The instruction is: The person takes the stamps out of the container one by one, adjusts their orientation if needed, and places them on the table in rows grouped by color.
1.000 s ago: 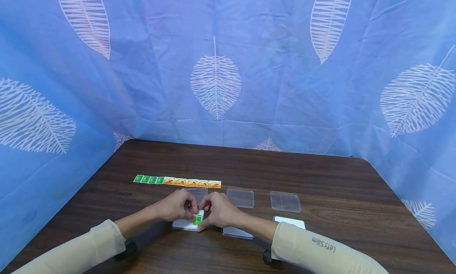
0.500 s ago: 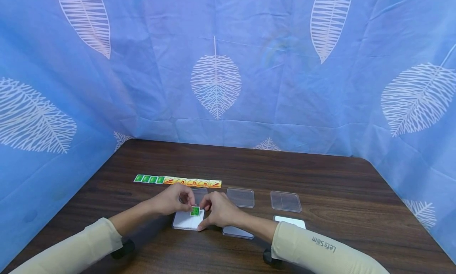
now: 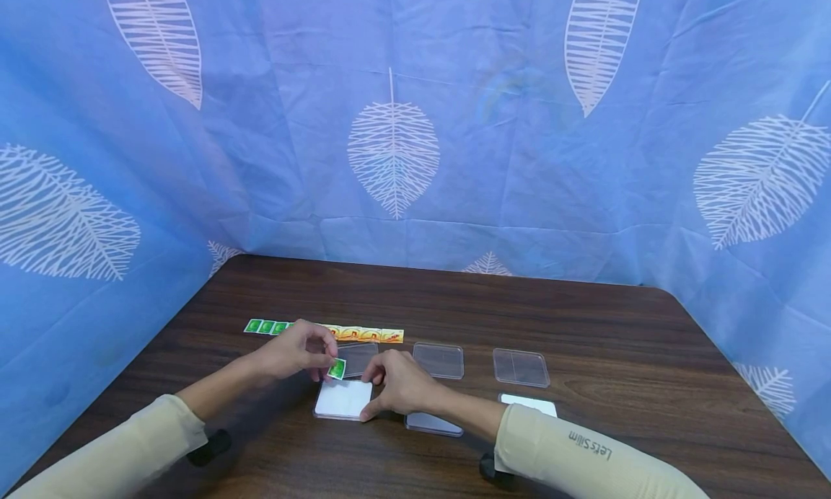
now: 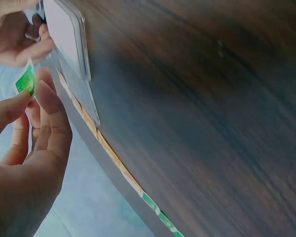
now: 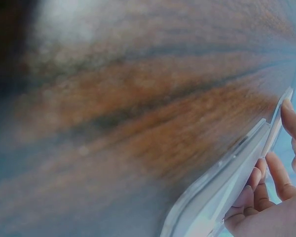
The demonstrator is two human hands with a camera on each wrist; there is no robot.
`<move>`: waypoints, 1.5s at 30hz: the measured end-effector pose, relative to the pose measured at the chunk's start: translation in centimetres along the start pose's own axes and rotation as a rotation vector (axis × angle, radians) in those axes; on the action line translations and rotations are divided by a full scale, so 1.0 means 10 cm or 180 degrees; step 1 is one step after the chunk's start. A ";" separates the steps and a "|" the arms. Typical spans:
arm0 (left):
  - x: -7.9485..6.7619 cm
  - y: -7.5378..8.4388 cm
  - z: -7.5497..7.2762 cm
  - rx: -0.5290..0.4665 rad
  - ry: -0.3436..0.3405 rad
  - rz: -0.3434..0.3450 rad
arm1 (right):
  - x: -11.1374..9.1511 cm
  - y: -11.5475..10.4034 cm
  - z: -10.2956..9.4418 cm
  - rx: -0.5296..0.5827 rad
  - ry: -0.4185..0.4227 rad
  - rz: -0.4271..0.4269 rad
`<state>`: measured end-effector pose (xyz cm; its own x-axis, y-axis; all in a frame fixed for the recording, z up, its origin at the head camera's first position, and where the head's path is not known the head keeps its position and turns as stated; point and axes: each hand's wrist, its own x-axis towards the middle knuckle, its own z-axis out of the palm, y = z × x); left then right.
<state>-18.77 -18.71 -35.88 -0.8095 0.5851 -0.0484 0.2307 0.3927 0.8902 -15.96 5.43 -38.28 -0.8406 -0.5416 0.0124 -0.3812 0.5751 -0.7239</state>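
Observation:
In the head view my left hand [image 3: 295,352] pinches a small green stamp-like square [image 3: 337,368] with a white border, between thumb and fingertips. The left wrist view shows this green square [image 4: 26,80] raised off the table and slightly bent. Below and right of it lies a clear plastic case [image 3: 343,399] with a white top surface. My right hand [image 3: 404,385] holds that case at its right side, thumb at the near corner and a finger at the far one. Clear lids [image 3: 358,358] lie behind, partly covered by the hands.
A row of green and orange stamp-like squares [image 3: 351,334] runs along the far left of the dark wooden table [image 3: 519,304]. Two more clear lids [image 3: 438,360] [image 3: 521,368] lie to the right. Further white-topped cases [image 3: 433,424] [image 3: 529,404] sit partly under my right arm.
My left hand has lifted the green square off the white-topped case and moved it left and away from me. The right hand has stayed at the case.

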 end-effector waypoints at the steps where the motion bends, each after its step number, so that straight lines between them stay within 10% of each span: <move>1: 0.00 -0.01 -0.02 0.0002 0.0022 -0.0003 | 0.00 0.00 0.00 0.0006 -0.0002 -0.0004; 33: -0.22 -0.37 -0.63 0.0207 0.0956 -0.0663 | -0.04 0.00 0.00 0.0050 0.0028 -0.0094; 45: -0.31 -0.53 -0.86 0.0303 0.1177 -0.0549 | -0.04 0.00 0.00 0.0077 0.0027 -0.0078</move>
<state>-22.14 -28.69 -36.52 -0.9760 0.2175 -0.0118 0.1095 0.5367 0.8366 -15.61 5.62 -38.25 -0.8344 -0.5500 0.0361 -0.3923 0.5466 -0.7398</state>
